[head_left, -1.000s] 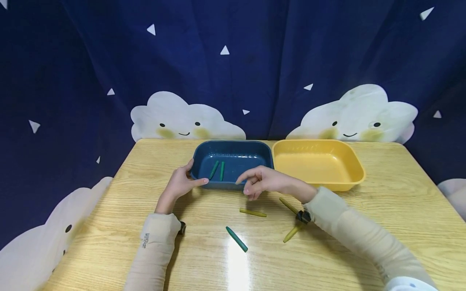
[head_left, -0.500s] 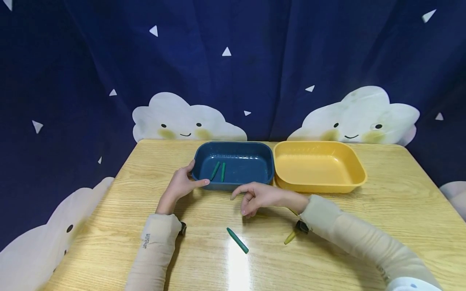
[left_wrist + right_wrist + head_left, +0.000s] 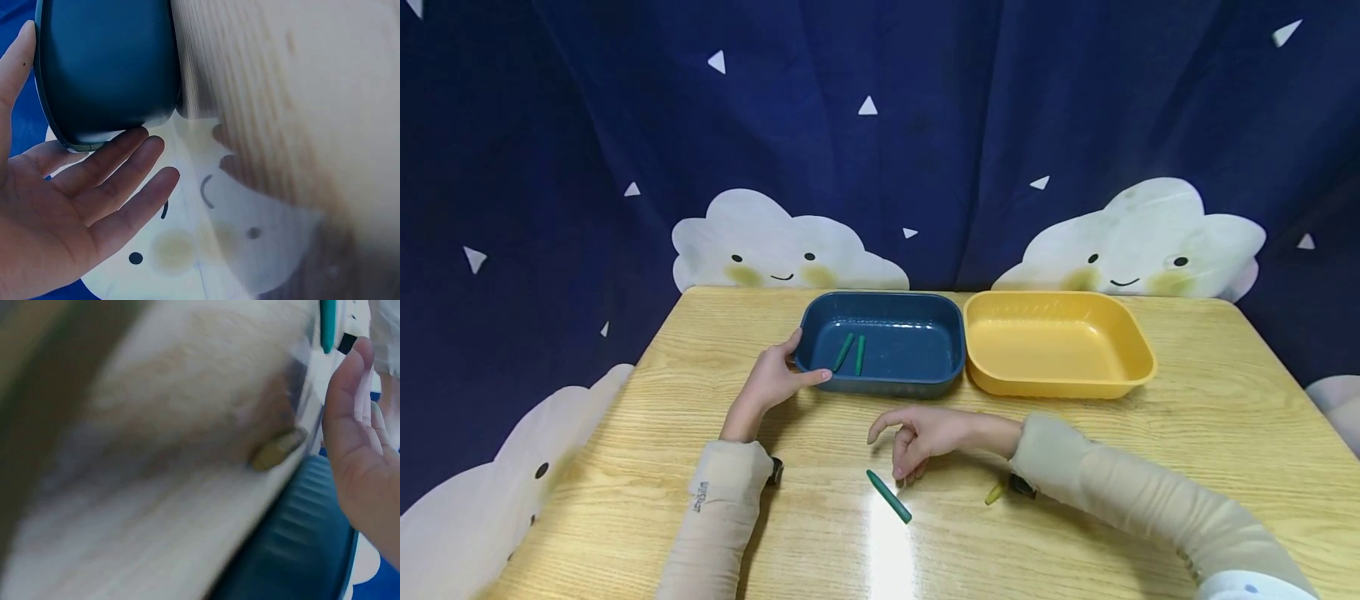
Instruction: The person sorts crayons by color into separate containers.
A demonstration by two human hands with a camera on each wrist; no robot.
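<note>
My left hand (image 3: 772,379) rests against the near left corner of a dark blue tray (image 3: 887,387), its thumb along the front rim. In the left wrist view the other fingers are spread loosely by the tray's wall (image 3: 106,69). Two green crayons (image 3: 860,356) lie inside the tray. Above the table my right hand (image 3: 928,433) hovers, fingers loosely bent and holding nothing. Its fingertips are just up and right of a green crayon (image 3: 889,497) on the table. A yellow crayon (image 3: 994,494) shows partly beside the right wrist; the right hand and forearm hide other yellow crayons.
A yellow tray (image 3: 1060,388) stands against the blue one's right side. Both are toward the back of the wooden table (image 3: 820,533). Behind it hangs a dark blue curtain (image 3: 820,150) with clouds and white triangles.
My right hand has moved down from the blue tray's front rim toward the green crayon, coming over the yellow crayons. The left hand has stayed at the tray's corner.
</note>
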